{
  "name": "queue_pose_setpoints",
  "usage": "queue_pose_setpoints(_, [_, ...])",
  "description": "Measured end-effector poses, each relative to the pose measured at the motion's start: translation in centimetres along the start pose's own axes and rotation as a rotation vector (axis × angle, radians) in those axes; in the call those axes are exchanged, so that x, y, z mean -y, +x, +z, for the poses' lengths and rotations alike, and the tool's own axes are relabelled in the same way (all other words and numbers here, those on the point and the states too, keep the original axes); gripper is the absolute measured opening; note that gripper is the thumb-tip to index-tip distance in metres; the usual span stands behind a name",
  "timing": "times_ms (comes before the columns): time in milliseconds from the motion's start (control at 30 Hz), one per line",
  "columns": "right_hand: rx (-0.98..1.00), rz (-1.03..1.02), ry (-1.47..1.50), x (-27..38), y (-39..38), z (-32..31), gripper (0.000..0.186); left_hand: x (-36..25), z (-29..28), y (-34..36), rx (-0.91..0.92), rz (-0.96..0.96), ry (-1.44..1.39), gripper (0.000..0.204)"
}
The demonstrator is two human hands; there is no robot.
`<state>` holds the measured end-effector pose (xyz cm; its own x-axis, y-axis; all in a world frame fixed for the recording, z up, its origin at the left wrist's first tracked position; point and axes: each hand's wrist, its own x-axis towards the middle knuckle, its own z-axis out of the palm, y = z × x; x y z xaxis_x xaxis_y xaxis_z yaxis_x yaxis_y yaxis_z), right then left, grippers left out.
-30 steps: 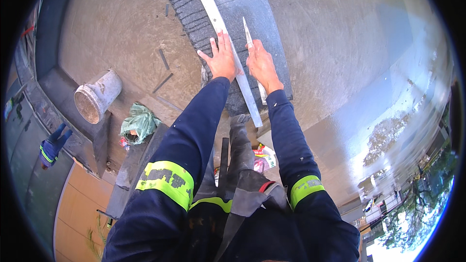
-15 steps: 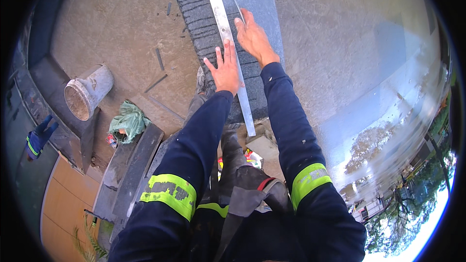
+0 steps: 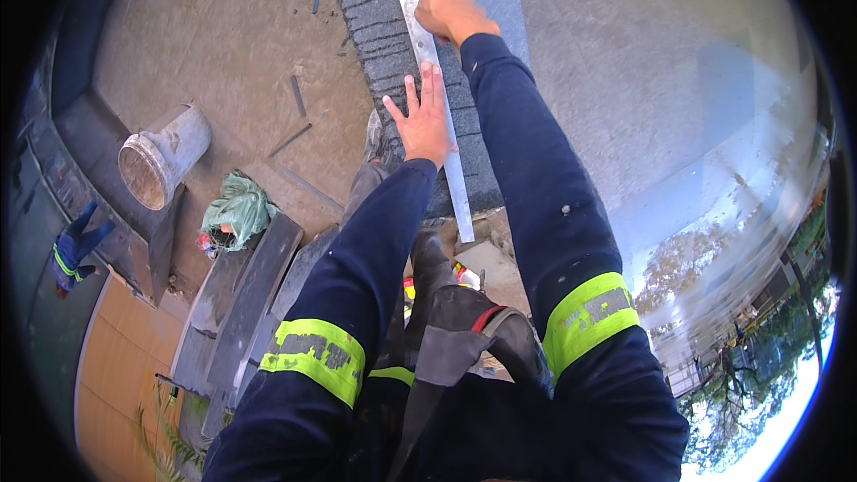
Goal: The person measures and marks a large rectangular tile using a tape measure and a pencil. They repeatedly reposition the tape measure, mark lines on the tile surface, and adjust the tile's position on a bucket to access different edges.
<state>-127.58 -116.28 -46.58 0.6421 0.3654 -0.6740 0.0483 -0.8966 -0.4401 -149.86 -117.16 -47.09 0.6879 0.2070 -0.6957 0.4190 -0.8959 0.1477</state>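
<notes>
My left hand (image 3: 424,125) lies with spread fingers on a long pale metal straightedge (image 3: 456,180), pressing it from above. The straightedge runs lengthwise over a dark grey speckled slab (image 3: 379,40) whose left part is crossed by many rough dark lines. Farther up, my right hand (image 3: 451,12) is closed beside and partly over the straightedge, slightly blurred. A thin pointed blade showed in this hand a moment ago; now the fist hides it.
At left a dirty white bucket (image 3: 186,143) lies on its side near a green plastic bag (image 3: 239,208) and long dark slabs (image 3: 254,290). Thin dark strips (image 3: 296,95) litter the floor. Another person (image 3: 76,250) stands at far left. Shiny wet-looking ground (image 3: 696,241) spreads at right.
My right hand has moved farther away and left, over to the straightedge, and the blade has gone out of sight. My left hand remains on the straightedge. The view has shifted slightly.
</notes>
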Motion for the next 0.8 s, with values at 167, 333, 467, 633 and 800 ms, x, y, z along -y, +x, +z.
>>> queue_pose_setpoints(167, [0.188, -0.116, 0.016, -0.1, -0.8, -3.6, 0.024, 0.0, 0.1, 0.0, -0.024, 0.009, 0.000, 0.159])
queue_pose_setpoints(333, [0.180, -0.013, -0.129, -0.1, -3.3, -1.6, 0.022, 0.0, 0.4, 0.0, -0.047, 0.019, 0.020, 0.159])
queue_pose_setpoints(467, [0.250, 0.051, -0.066, -3.1, -6.8, 1.5, 0.029, 0.4, 1.6, -0.1, -0.076, 0.041, 0.052, 0.160])
queue_pose_setpoints(633, [0.124, 0.043, 0.006, -8.8, -15.2, 8.2, 0.037, 0.7, 2.6, -0.4, -0.148, 0.088, 0.069, 0.161])
queue_pose_setpoints(800, [0.171, 0.120, 0.024, -16.5, -27.9, 17.2, 0.026, -0.2, 1.6, -0.8, -0.077, 0.042, 0.209, 0.139])
